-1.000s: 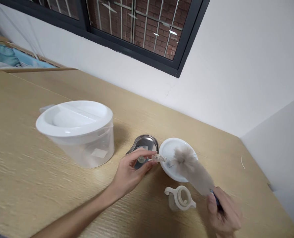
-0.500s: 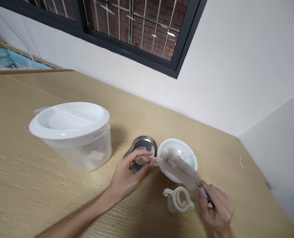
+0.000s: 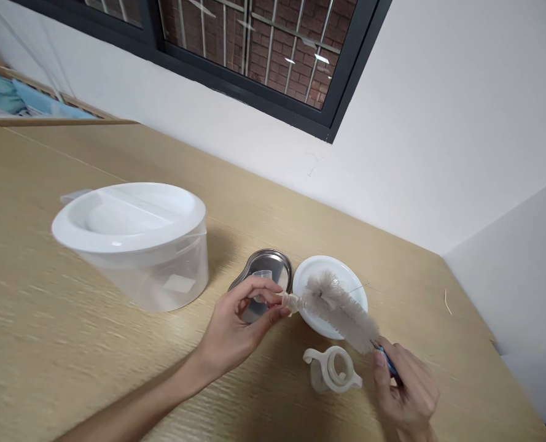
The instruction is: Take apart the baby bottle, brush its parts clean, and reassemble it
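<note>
My left hand (image 3: pixel 238 322) pinches a small clear plastic fitting (image 3: pixel 290 301) with a ribbed end. My right hand (image 3: pixel 404 387) is shut on the blue handle of a bottle brush (image 3: pixel 339 310) with pale grey bristles. The brush's tip meets the ribbed end; whether it goes inside is hidden. Behind the left hand lies a steel teardrop-shaped lid (image 3: pixel 273 264). The bristles pass over a round white plastic lid (image 3: pixel 328 288). Below them, near my right hand, stands a small white-collared plastic part (image 3: pixel 332 369).
A large clear plastic pitcher with a white lid (image 3: pixel 129 245) stands left of my hands on a light wood table (image 3: pixel 116 368). The table meets a white wall behind and right. A thin pale sliver (image 3: pixel 448 302) lies near the right edge.
The brush has moved left, from a blurred position clear of the fitting until its tip meets the ribbed end. My left hand has stayed nearly still, and the view has shifted slightly.
</note>
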### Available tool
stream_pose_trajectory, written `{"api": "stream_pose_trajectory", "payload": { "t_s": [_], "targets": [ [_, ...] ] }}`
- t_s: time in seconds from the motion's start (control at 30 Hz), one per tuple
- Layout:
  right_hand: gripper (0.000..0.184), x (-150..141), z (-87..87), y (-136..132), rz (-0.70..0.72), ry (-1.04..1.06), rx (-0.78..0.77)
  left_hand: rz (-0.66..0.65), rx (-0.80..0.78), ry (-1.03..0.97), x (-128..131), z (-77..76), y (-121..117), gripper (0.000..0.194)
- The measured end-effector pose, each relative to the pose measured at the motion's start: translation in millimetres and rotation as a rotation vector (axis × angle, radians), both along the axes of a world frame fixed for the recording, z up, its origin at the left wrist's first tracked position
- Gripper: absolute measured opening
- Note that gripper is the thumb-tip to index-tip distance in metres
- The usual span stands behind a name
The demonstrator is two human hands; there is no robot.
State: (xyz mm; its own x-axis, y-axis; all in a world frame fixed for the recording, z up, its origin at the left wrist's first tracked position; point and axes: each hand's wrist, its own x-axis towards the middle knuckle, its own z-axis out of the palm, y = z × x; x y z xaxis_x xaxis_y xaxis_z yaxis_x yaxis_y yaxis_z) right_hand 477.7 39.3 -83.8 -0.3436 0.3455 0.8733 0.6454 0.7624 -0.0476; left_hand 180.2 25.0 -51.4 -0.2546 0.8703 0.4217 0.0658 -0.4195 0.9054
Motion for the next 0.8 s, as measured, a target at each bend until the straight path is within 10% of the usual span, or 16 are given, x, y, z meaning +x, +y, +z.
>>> {"api": "stream_pose_trajectory", "payload": {
  "t_s": [0.47,0.8],
  "targets": [
    [0.025,-19.8,-3.1,-3.1,0.115,-0.033,-0.16,-0.115,-0.225,0.348,3.1,-11.2,-0.2,0.013],
    [0.03,-15.2,-1.0,1.3,0.136,-0.05,-0.181,-0.117,-0.081,0.117,-3.4,-17.3,4.0,0.03]
  ]
}}
